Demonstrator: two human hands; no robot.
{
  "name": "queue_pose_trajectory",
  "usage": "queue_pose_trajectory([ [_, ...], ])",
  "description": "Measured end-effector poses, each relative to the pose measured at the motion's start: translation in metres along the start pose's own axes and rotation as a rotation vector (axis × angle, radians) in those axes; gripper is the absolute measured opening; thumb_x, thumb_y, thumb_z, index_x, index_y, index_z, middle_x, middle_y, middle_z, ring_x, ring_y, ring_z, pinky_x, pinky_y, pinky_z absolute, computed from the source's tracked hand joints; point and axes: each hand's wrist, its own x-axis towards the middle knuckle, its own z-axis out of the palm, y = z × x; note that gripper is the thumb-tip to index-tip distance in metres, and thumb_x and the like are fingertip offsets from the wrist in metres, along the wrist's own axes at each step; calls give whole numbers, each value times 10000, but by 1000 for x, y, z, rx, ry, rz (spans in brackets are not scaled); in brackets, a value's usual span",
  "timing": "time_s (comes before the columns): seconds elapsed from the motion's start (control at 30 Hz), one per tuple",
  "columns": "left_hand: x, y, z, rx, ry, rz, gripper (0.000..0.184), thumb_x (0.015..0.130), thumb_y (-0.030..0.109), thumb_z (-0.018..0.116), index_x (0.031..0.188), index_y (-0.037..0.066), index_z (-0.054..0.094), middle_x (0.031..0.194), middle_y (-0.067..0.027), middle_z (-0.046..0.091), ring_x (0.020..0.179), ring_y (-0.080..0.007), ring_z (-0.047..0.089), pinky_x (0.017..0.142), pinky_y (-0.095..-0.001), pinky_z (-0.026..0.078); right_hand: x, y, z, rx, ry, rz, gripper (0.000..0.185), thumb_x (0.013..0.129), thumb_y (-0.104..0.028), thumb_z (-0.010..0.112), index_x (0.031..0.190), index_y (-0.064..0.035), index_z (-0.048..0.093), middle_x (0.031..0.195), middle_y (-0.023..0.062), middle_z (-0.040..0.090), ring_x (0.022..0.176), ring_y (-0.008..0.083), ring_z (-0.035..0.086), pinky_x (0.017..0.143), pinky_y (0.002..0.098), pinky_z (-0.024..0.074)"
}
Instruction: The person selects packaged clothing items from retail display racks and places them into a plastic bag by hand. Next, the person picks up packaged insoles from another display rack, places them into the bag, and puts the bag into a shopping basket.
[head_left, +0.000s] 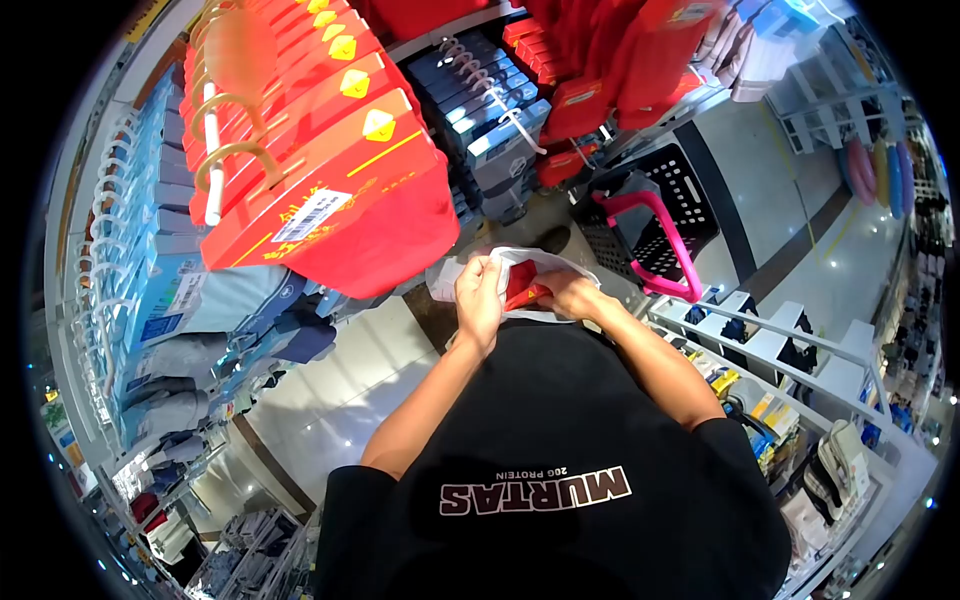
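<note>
In front of my black shirt, my left hand [480, 300] pinches the edge of a whitish bag [515, 256] that looks soft and crumpled. Its mouth is spread, and a red packet [522, 280] with a small yellow mark shows inside. My right hand [567, 293] has its fingers closed on the packet at the bag's right side, the fingertips partly hidden. What the packet holds cannot be made out.
Red hanging packs [340, 190] on white hooks jut out at upper left, with light-blue packs [215, 290] below. A black basket [690, 200] with a pink handle [668, 230] stands to the right. A white rack [800, 350] with goods is at my right elbow.
</note>
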Motion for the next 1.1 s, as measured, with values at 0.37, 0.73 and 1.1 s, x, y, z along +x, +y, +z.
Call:
queue_pose_trajectory([
  [0.37, 10, -8, -16, 87, 86, 35, 217, 1011, 187, 489, 850, 53, 545, 672, 41, 472, 589, -31, 396, 531, -222, 337, -70, -36, -92, 616, 219, -22, 384, 901, -211, 683, 1169, 39, 567, 998, 76, 658, 895, 118, 582, 795, 290, 477],
  [0.73, 12, -17, -18, 243, 119, 114, 182, 986, 142, 517, 841, 46, 572, 738, 50, 475, 695, -56, 391, 623, -227, 343, -56, -103, -152, 1160, 713, -454, 341, 985, -191, 561, 1238, 35, 524, 1115, 74, 640, 1004, 122, 595, 910, 281, 473],
  [1.1, 2, -14, -17, 292, 157, 69, 195, 955, 165, 543, 978, -15, 614, 866, -60, 611, 818, -126, 513, 769, -274, 425, 6, -203, -243, 1315, 803, -763, 420, 1016, -336, 477, 1297, -23, 472, 1192, 122, 606, 1070, 191, 616, 884, 311, 527],
])
